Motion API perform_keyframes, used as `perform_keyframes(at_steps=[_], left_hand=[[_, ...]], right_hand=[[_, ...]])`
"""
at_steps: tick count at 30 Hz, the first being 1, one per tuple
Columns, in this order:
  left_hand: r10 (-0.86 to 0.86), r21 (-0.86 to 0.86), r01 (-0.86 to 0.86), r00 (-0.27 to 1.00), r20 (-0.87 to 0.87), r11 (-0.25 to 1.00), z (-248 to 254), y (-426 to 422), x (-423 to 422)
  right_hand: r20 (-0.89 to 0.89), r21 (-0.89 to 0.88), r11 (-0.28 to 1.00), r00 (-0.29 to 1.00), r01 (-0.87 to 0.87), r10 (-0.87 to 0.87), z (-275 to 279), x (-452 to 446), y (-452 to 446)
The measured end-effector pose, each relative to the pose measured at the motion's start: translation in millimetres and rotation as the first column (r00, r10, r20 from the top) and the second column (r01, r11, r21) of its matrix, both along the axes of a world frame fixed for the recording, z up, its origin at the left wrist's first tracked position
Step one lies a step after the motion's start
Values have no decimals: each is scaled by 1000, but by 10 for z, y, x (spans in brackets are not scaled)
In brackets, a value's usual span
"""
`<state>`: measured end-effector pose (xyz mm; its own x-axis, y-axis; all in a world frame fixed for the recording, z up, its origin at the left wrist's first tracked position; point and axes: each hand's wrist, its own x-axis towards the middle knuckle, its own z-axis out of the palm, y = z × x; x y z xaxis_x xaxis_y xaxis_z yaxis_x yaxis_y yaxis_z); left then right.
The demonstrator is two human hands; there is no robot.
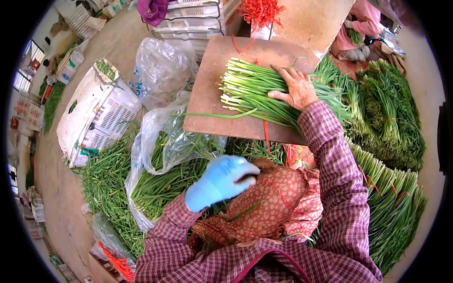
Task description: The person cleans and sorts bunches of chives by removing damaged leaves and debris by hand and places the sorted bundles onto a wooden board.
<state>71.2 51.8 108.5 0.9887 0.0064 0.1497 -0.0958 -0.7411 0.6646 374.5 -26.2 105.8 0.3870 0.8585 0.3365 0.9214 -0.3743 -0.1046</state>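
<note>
A bunch of green stalks with pale cut ends [255, 78] lies on a brown board [207, 89]. Resting flat across the bunch is my bare right hand [298, 89], its fingers spread. A red tie [266, 137] hangs over the board's front edge below the stalks. My left hand [224, 179], in a light blue glove, is over my lap, just beyond the board's near edge. Its fingers are curled and blurred, and whatever they may hold is hidden. One long leaf [219, 115] sticks out to the left of the bunch.
Loose greens [165, 184] lie in a clear plastic bag at the left, near a white crate [113, 113]. Tied bunches [391, 198] are stacked at the right. Red ties [260, 14] hang beyond the board. A person in pink [362, 23] is at the upper right.
</note>
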Motion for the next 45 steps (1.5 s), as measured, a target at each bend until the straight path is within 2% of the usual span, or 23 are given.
perform_keyframes(at_steps=[2,4,6,8,12,14,19,24,26,29,30,31,33,34,35,37,39,40,41,42,43,44,45], left_hand=[[198,-110,-194,980,25,975,172,183,99],[486,-320,-465,874,-15,826,261,390,238],[634,-518,-537,773,14,666,310,674,447],[683,-412,-565,690,240,715,189,1007,660],[655,-242,-609,693,301,755,127,1273,998],[573,-90,-570,782,244,817,93,1300,1091],[630,-147,-619,775,50,772,54,1328,1210],[642,30,-674,716,275,738,81,1320,1171],[711,-111,-718,634,303,687,151,1419,1074],[748,-480,-582,588,309,656,703,1330,652],[694,-614,-398,617,370,681,757,1430,491],[578,-784,-33,695,428,620,899,1458,342],[501,-893,327,742,445,309,1155,1301,24],[125,-827,487,836,535,281,1218,1361,-126],[215,-834,448,823,526,323,1122,1225,-257],[-59,-843,472,879,474,259,922,959,-263],[-492,-797,299,871,2,525,975,694,-51],[-424,-630,186,870,-251,754,947,518,63],[-288,-257,215,912,-293,942,962,424,195],[-154,2,154,988,-23,988,757,421,317],[129,-28,-127,989,70,991,600,449,452],[270,-30,-274,919,286,961,548,526,693],[288,112,-373,847,447,921,434,695,906]], right_hand=[[-6,-3,999,999,37,-37,-20,-29,11],[58,125,992,997,35,-42,-171,-45,23],[61,124,991,996,53,-61,-244,-82,18],[57,141,988,995,69,-77,-233,-114,21],[48,137,988,995,76,-83,-239,-119,16],[45,145,987,996,74,-81,-238,-117,18],[50,145,987,996,66,-74,-223,-123,13],[65,158,985,995,66,-77,-252,-98,20],[57,152,986,995,71,-80,-257,-95,21],[66,160,985,994,70,-82,-286,-79,26],[68,159,985,994,69,-81,-292,-77,30],[71,159,985,994,68,-80,-296,-74,37],[62,156,985,995,70,-81,-311,-54,47],[55,150,986,996,68,-77,-316,-49,47],[63,160,985,995,65,-76,-320,-46,46],[65,165,985,995,59,-70,-324,-27,48],[66,168,985,996,49,-61,-340,-14,50],[65,170,984,996,51,-63,-344,-11,59],[57,165,985,996,53,-63,-348,-4,64],[47,157,986,997,57,-65,-361,-4,51],[41,155,986,997,61,-69,-363,-18,35],[35,160,985,997,64,-70,-344,-36,30],[31,169,983,997,66,-72,-326,-44,34]])
